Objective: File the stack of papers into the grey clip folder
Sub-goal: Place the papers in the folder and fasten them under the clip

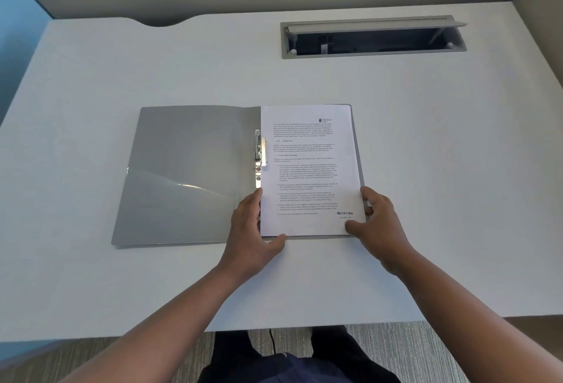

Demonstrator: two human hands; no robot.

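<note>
Grey clip folder point(185, 175) is lying open and flat on the white desk point(426, 169), near the middle, its inner left cover showing a clear pocket along the lower part. Stack of papers point(310, 169) is sitting on the folder's right half, printed side up, top sheet carrying text and a "RECEIVED" stamp near the lower right corner. Metal clip point(259, 154) is running along the spine, just at the stack's left edge; whether it is pressing on the sheets cannot be told.

Left hand point(256, 224) is resting at the stack's lower left corner, fingers lying along the left edge, thumb touching the bottom edge. Right hand point(377, 221) is resting at the lower right corner, fingers spread loosely over the right edge, thumb lying on the top sheet by the stamp. Both hands are apart from each other, bracketing the stack rather than clamping it.

Cable slot point(373, 38) with a raised flap is sitting in the desk's far side, well apart from the folder.
</note>
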